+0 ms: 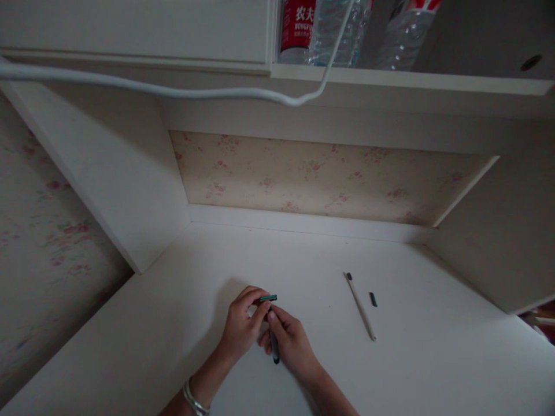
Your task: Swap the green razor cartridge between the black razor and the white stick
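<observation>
My left hand (241,319) is closed, pinching a razor's dark blade head (268,298) with a green strip. Close beside it, my right hand (293,342) wraps its fingers round the grey and black razor handle (274,348), whose lower end sticks out below. The fingers hide where head and handle meet, so I cannot tell whether they are joined. To the right lies a pale toothbrush (361,309) with dark bristles at its far end. A small dark green blade cartridge (373,299) rests just beyond it.
Both hands are above a white desktop (208,254) between side panels. Overhead, a shelf (411,79) holds several plastic bottles (333,34). A white cable (208,92) hangs across the upper left. Floral wallpaper (312,173) shows behind the desk.
</observation>
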The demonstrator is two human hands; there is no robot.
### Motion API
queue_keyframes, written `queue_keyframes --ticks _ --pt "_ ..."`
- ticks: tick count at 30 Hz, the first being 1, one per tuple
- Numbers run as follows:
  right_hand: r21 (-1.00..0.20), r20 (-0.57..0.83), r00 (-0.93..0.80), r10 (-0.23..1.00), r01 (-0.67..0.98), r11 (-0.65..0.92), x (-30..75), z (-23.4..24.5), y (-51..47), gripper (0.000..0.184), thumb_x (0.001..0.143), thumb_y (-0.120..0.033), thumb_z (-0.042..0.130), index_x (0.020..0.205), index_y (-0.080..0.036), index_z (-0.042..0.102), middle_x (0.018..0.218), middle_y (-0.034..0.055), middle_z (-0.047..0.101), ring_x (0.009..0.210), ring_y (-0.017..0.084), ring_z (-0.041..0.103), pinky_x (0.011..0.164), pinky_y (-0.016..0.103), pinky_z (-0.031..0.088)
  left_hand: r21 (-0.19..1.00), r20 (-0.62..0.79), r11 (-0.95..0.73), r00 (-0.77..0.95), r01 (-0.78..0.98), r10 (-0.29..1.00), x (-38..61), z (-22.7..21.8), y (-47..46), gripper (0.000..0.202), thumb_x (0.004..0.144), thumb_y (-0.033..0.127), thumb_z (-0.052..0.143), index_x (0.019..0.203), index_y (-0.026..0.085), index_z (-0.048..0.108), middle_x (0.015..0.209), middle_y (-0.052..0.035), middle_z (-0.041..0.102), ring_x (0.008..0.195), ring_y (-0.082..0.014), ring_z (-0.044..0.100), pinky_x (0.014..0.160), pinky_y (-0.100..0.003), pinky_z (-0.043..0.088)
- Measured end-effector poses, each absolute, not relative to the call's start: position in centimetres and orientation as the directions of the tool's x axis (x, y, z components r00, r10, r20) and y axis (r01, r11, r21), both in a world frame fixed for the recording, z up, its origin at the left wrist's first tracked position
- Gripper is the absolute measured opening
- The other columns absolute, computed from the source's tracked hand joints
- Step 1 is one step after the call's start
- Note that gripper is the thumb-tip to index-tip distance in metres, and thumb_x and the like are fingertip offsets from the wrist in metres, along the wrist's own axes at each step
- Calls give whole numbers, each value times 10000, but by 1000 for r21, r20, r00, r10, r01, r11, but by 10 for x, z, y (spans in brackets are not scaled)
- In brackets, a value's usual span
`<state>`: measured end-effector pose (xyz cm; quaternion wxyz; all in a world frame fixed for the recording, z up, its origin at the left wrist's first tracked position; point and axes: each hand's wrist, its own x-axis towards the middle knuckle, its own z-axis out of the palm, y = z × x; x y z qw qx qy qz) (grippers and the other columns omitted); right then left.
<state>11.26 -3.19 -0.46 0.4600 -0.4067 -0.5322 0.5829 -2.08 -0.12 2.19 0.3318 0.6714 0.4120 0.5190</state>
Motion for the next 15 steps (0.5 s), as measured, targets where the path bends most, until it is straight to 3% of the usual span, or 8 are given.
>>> queue_keyframes --ticks 15 --pt "-997 27 -236 971 -81 8 113 -12 -31 568 940 -621 452 1227 -146 573 598 16 612 450 125 527 446 210 412 839 469 -487 129 242 873 -20 19 -2 161 910 284 544 935 187 670 942 -67 608 875 -181 585 771 -283 494"
